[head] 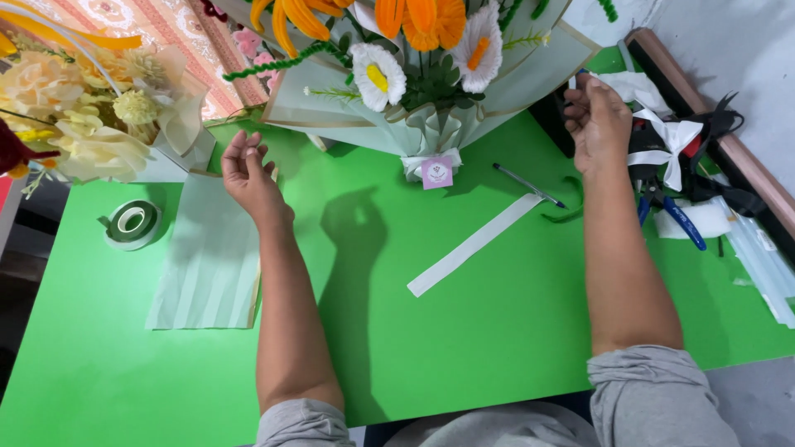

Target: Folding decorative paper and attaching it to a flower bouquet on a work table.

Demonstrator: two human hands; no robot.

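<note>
My left hand (248, 170) hovers over the green table (464, 331), fingers loosely curled, holding nothing I can see, just beside a pleated pale green paper sheet (203, 265). My right hand (595, 116) reaches to the far right edge of a large bouquet (414, 50) of orange and white handmade flowers in pale green wrapping; its fingers pinch a white ribbon piece (633, 85). A small pink tag (436, 172) hangs at the bouquet's tied base.
A white paper strip (474, 245) and a pen (528, 185) lie mid-table. A green tape roll (132, 223) sits at left below a yellow flower bouquet (83, 108). Blue-handled pliers (672, 217), black and white ribbons (679, 141) and clear glue sticks (762, 265) crowd the right edge.
</note>
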